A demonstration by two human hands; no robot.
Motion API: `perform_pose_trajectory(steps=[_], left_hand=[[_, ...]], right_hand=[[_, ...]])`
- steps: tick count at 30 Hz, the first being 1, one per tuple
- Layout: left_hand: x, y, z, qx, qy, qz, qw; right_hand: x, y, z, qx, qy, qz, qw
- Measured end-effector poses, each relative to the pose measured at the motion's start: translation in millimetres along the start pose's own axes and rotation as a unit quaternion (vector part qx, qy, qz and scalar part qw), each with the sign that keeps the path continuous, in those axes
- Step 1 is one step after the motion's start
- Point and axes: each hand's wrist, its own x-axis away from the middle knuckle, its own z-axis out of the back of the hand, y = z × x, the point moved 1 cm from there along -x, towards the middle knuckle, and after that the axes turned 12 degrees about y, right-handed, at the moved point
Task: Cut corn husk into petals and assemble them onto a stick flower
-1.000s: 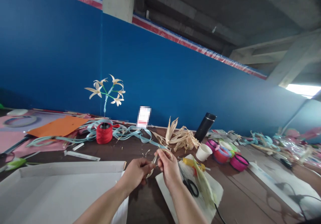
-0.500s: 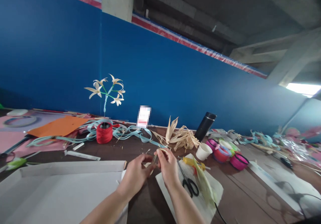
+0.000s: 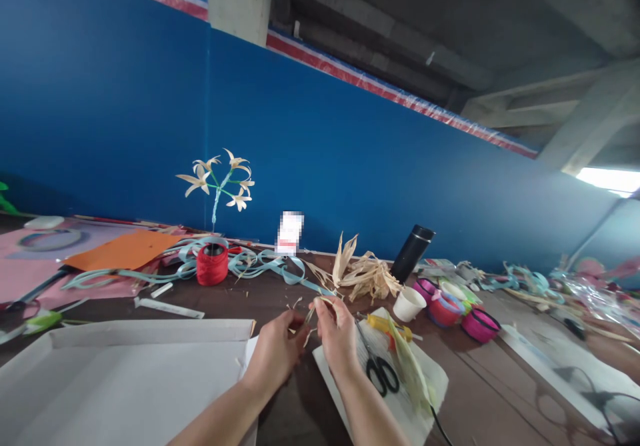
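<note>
Over the middle of the table, my left hand (image 3: 279,345) and my right hand (image 3: 338,336) meet with their fingers pinched. Between the fingertips is a thin, pale strip of corn husk (image 3: 310,315); its ends are partly hidden by my fingers. To the right of my right hand, black-handled scissors (image 3: 383,375), a yellow glue gun (image 3: 385,325) and a pale green husk leaf (image 3: 411,369) lie on a white sheet (image 3: 436,374). Beyond my hands sits a heap of dried corn husks (image 3: 371,277).
A shallow white box (image 3: 130,373) stands at the left front. Behind it, a husk-flower stem (image 3: 215,206) rises from a red thread spool (image 3: 212,266) beside blue ribbon (image 3: 287,269). A paper cup (image 3: 409,305), black bottle (image 3: 413,253) and pink pouch (image 3: 481,325) stand at the right.
The view has shifted slightly, so the scene sits a little further right. My left fingers have turned a little around the strip; both hands stay together.
</note>
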Motion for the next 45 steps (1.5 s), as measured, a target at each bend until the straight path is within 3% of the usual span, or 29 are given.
perform_pose_trajectory(steps=[5,11,17,24,28,33,41,45], left_hand=[[0.0,3.5,2.8,0.016,0.003,0.011,1.0],[-4.5,4.5,8.2,0.007,0.056,-0.039,0.998],[-11.9,1.3,11.5,0.022,0.024,0.012,0.999],[-9.3,9.1,16.0,-0.026,0.076,-0.071,0.994],[-4.6,6.9,6.4,-0.009,0.051,-0.055,0.997],[-3.3,1.9,-1.8,-0.005,0.064,-0.057,0.996],[-4.1,-1.0,-6.8,0.101,0.011,0.046,0.994],[-4.7,-2.4,-7.7,0.148,0.002,0.066,0.987]], right_hand=[[-1.5,2.7,0.7,-0.024,0.003,-0.021,0.999],[-6.4,8.9,2.0,-0.048,0.029,-0.042,0.998],[-7.4,9.5,2.1,-0.07,0.033,-0.058,0.995],[-6.2,9.5,1.8,-0.069,0.028,-0.054,0.996],[-3.9,5.9,0.6,-0.076,0.019,-0.053,0.996],[-0.8,-1.1,-1.8,-0.078,0.005,-0.073,0.994],[-1.1,-2.5,-0.9,-0.066,0.008,-0.062,0.996],[-1.8,-0.3,-0.3,-0.068,0.013,-0.063,0.996]])
